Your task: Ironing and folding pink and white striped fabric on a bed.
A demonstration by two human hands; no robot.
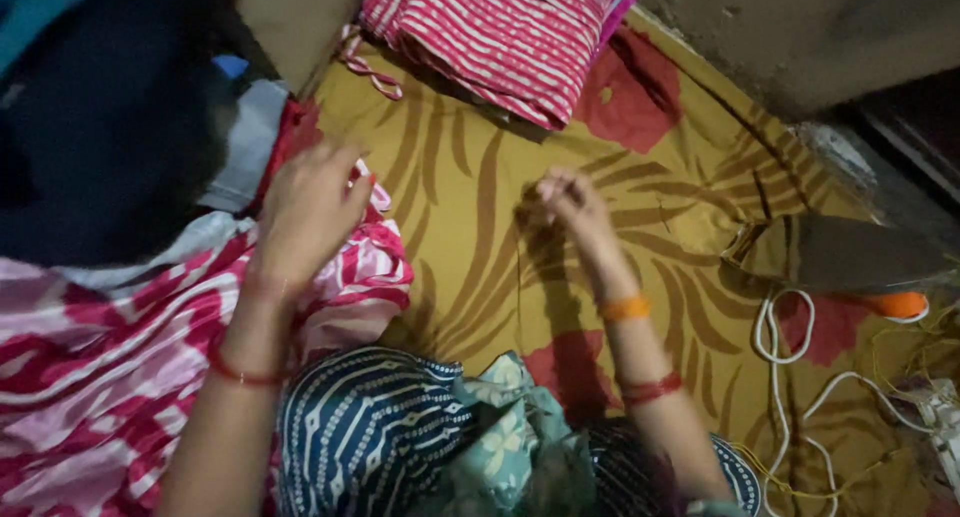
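Observation:
My left hand (308,209) rests on a shiny pink-and-red striped cloth (110,367) that lies bunched at the left, its fingers bent over the cloth's edge. My right hand (572,205) hovers above the mustard sheet (470,227) with its fingertips pinched together; whether they hold a thread or bit of cloth is too small to tell. Both wrists wear red and orange bangles. A folded red-and-white striped garment (500,37) lies at the far edge of the sheet.
A clothes iron (840,255) with an orange handle sits at the right, its white cord (780,347) looping toward me. Dark and pale blue clothes (110,127) are piled at the upper left. My lap shows blue patterned and teal fabric (400,427).

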